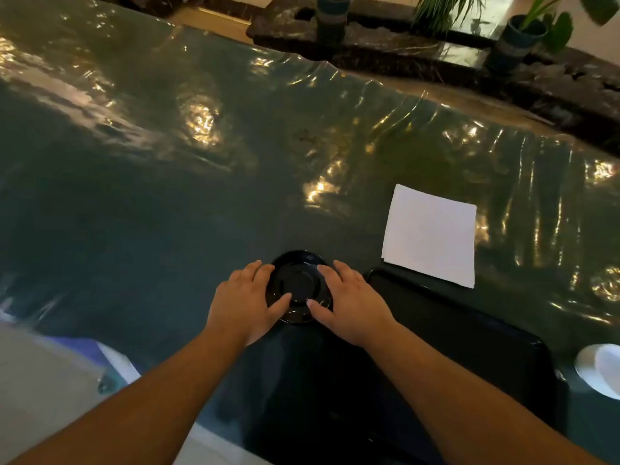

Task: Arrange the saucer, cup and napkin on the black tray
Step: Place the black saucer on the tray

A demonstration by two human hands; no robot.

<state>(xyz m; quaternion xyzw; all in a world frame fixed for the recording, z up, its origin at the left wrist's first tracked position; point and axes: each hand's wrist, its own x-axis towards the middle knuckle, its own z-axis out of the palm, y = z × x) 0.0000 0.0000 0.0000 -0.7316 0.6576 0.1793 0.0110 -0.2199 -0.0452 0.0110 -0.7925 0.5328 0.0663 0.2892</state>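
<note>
head view looks steeply down (wide-angle, close) over the table (167,196).

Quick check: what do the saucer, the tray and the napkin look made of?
Saucer: black and glossy, likely glazed ceramic or plastic, with sharp highlights. Tray: black, smooth, probably plastic, with a moulded rounded rim. Napkin: white, matte paper, layered edges showing.
</note>
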